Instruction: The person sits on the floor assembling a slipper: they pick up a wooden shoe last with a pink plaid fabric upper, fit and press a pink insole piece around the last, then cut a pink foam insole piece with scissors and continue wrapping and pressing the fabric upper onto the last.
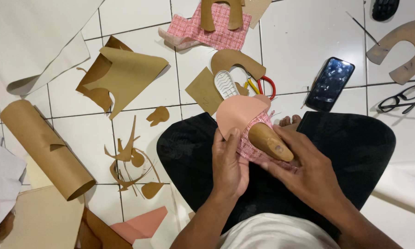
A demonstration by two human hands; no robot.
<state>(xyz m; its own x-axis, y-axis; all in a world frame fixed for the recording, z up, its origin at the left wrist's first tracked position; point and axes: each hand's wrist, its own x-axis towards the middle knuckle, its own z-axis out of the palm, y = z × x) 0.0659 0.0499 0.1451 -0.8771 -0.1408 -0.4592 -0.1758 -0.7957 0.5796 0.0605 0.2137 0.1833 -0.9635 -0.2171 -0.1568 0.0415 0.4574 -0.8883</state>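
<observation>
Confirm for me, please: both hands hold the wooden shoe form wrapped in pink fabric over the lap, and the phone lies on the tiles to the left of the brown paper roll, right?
Not quite. In the head view the phone lies far to the right of the brown paper roll, near the glasses. The rest stands: both the left hand and right hand hold the wooden shoe form in pink fabric over the lap.

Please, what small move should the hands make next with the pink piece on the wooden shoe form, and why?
Probably the left hand should press the pink piece down flatter over the pink woven fabric. The piece stands up curved and loose above the wooden shoe form, with only the left thumb on its lower edge, while the right hand steadies the form from beneath.
</observation>
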